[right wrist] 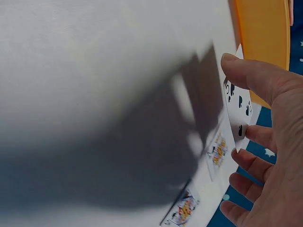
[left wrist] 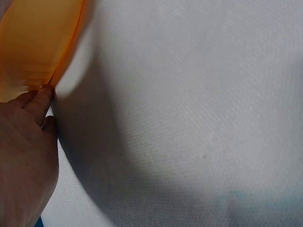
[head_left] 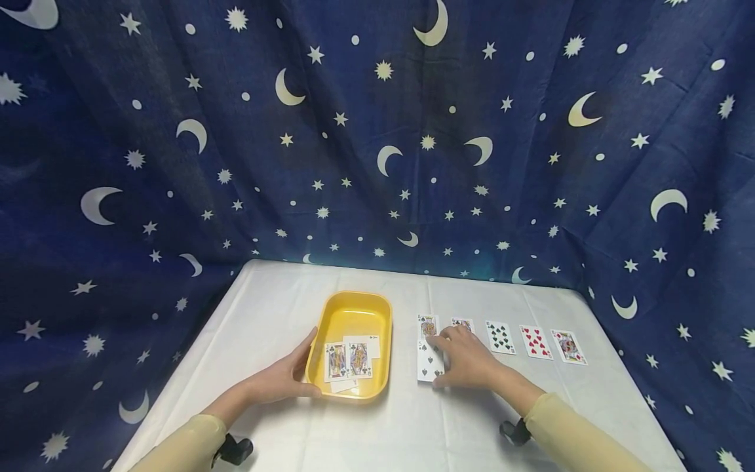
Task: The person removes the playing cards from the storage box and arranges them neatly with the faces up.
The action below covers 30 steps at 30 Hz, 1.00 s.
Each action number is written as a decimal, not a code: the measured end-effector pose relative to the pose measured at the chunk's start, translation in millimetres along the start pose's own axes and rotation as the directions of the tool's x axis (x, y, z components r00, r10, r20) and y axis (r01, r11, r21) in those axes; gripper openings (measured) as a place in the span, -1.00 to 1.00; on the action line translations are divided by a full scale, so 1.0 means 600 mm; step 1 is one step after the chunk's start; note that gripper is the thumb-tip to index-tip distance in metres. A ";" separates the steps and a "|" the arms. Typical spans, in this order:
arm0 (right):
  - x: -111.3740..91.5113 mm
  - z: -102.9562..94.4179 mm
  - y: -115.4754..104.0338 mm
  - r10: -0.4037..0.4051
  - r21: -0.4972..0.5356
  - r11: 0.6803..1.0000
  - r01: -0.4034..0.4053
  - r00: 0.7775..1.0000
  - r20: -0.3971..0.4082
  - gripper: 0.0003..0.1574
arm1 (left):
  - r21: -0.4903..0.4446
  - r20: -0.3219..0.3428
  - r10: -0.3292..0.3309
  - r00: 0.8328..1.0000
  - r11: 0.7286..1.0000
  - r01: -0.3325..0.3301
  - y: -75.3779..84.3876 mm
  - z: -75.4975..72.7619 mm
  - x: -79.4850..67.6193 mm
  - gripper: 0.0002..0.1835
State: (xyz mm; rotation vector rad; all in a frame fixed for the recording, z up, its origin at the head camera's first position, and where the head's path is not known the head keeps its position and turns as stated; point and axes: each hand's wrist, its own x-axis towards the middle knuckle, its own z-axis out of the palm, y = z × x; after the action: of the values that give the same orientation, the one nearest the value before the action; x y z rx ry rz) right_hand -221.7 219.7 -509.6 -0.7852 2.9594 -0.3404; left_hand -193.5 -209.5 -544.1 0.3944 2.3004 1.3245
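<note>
My right hand (head_left: 468, 359) pinches a five of spades (right wrist: 239, 106) between thumb and fingers, thumb at one edge and fingertips at the opposite one. The card is held up off the table, just in front of a face card with a black suit (head_left: 428, 324) that it partly covers in the head view. My left hand (head_left: 283, 373) grips the left side of a yellow tray (head_left: 361, 300), its thumb at the near left corner and its fingers along the outer wall. Two face cards (head_left: 359, 360) lie face up in the tray, over other cards that they partly hide.
A row of cards runs right along the table (head_left: 283, 295): a face card (head_left: 463, 322) partly behind my right hand, a black number card (head_left: 501, 337), a red number card (head_left: 536, 342) and a red face card (head_left: 569, 347). A starry blue curtain (head_left: 377, 131) hangs behind.
</note>
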 end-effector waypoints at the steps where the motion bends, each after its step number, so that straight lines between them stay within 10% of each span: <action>1: -0.002 0.003 0.000 -0.004 -0.001 1.000 0.004 1.000 0.002 0.19 | -0.001 0.000 -0.001 1.000 1.000 0.001 0.000 0.000 0.000 0.38; 30: -0.019 0.031 -0.006 -0.009 0.007 1.000 0.009 0.998 0.060 0.13 | -0.004 -0.004 -0.005 1.000 1.000 0.005 -0.003 0.000 0.000 0.39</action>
State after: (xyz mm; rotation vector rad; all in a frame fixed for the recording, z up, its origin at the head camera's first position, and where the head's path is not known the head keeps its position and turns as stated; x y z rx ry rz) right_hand -208.3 218.9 -526.7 -0.7940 2.8984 -0.3206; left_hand -193.6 -210.2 -545.8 0.3846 2.3003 1.3284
